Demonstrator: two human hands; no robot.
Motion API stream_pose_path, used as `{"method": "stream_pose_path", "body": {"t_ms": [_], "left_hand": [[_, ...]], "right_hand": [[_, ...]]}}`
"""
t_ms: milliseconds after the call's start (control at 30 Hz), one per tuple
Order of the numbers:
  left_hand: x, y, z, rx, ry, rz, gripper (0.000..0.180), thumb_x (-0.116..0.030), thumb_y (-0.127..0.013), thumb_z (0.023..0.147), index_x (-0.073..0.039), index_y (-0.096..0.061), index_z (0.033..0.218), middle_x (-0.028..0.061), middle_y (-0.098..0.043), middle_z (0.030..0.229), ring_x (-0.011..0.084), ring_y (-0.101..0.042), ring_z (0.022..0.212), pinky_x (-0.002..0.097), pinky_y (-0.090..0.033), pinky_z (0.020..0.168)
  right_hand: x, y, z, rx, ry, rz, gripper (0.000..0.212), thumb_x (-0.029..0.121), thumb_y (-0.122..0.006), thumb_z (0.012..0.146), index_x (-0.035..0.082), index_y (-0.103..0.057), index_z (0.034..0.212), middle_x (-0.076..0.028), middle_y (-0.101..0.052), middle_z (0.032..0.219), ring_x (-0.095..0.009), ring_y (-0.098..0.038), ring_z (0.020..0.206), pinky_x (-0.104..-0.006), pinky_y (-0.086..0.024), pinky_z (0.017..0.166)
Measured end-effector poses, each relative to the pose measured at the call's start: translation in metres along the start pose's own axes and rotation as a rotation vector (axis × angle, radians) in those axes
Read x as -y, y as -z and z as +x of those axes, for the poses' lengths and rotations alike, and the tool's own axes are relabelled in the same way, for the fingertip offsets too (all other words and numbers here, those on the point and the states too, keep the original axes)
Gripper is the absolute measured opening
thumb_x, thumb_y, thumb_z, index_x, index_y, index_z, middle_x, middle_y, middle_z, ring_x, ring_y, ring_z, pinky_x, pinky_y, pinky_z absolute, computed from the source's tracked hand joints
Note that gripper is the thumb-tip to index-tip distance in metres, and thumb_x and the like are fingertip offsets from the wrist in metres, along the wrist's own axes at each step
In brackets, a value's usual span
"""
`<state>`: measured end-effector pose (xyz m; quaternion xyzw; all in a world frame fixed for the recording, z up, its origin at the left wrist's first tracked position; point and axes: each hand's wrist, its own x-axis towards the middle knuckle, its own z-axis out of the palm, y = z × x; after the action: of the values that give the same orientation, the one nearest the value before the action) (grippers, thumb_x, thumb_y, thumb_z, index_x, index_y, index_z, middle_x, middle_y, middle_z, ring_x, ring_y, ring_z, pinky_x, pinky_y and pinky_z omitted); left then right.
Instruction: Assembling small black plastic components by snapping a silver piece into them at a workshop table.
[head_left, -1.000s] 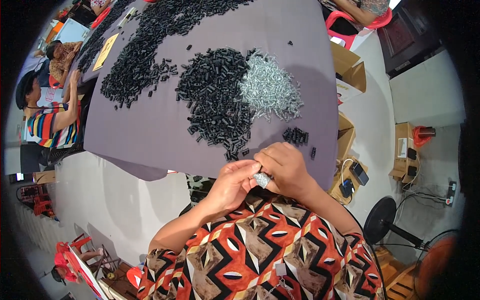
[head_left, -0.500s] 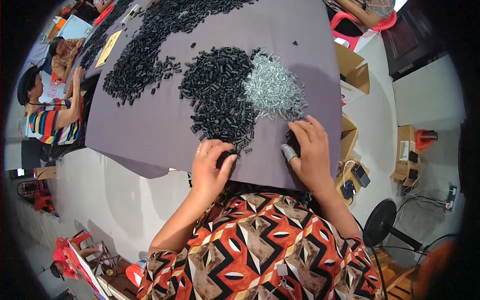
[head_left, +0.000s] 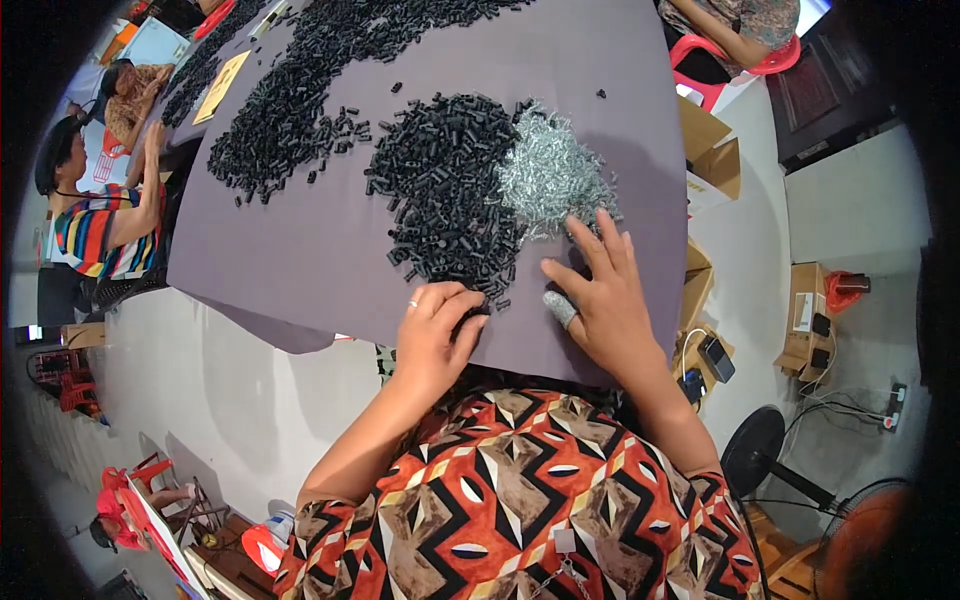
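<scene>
On the table, a heap of small black cylindrical pieces (head_left: 450, 200) lies beside a heap of small shiny silvery pieces (head_left: 555, 170). My left hand (head_left: 435, 328), with a ring on one finger, is curled at the near end of the black heap. Its thumb and fingertips close around a dark gap, and whatever they hold cannot be made out. My right hand (head_left: 610, 300) has its fingers spread, fingertips at the near edge of the silvery heap. A grey wrapping (head_left: 560, 309) covers its thumb. Nothing shows between the right fingers.
A grey-purple cloth covers the table (head_left: 290, 250). More black pieces (head_left: 275, 130) spread towards the far left, near a yellow card (head_left: 221, 87). Co-workers sit at the left (head_left: 105, 215) and far right. Cardboard boxes (head_left: 712, 150) and a black fan (head_left: 755, 450) stand at the right.
My right hand has moved forward and left to the silvery heap, its fingers spreading apart. My left hand stays curled by the black heap. The view has shifted slightly.
</scene>
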<state>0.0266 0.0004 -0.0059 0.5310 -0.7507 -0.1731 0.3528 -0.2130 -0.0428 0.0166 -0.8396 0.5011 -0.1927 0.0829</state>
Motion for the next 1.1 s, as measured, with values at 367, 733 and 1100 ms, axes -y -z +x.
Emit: {"method": "stream_pose_path", "body": {"t_ms": [367, 733, 1100], "left_hand": [[0.007, 0.007, -0.001, -0.057, 0.037, -0.025, 0.023, -0.006, -0.075, 0.081, -0.006, -0.069, 0.104, 0.0119, -0.064, 0.102, 0.0333, -0.061, 0.094, 0.0407, -0.049, 0.082], [0.029, 0.03, 0.0, -0.225, 0.235, -0.058, 0.02, -0.002, -0.071, 0.085, -0.003, -0.07, 0.105, 0.0138, -0.065, 0.102, 0.0284, -0.063, 0.094, 0.0353, -0.052, 0.079], [0.034, 0.031, 0.005, -0.18, 0.214, 0.087, 0.02, -0.006, -0.074, 0.082, -0.004, -0.069, 0.101, 0.0128, -0.065, 0.099, 0.0328, -0.061, 0.094, 0.0409, -0.05, 0.084]], "right_hand": [[0.008, 0.004, 0.0, 0.109, 0.1, 0.138, 0.044, 0.003, -0.071, 0.073, 0.015, -0.073, 0.114, -0.013, -0.042, 0.153, -0.042, -0.025, 0.148, -0.0605, -0.024, 0.118], [0.006, 0.0, -0.003, 0.058, 0.077, 0.153, 0.045, 0.002, -0.072, 0.073, 0.012, -0.07, 0.117, -0.014, -0.039, 0.156, -0.042, -0.025, 0.148, -0.0598, -0.022, 0.119], [0.011, -0.005, -0.005, 0.102, 0.137, 0.185, 0.047, -0.003, -0.069, 0.07, 0.011, -0.07, 0.115, -0.014, -0.042, 0.153, -0.043, -0.026, 0.148, -0.0596, -0.024, 0.119]]}}
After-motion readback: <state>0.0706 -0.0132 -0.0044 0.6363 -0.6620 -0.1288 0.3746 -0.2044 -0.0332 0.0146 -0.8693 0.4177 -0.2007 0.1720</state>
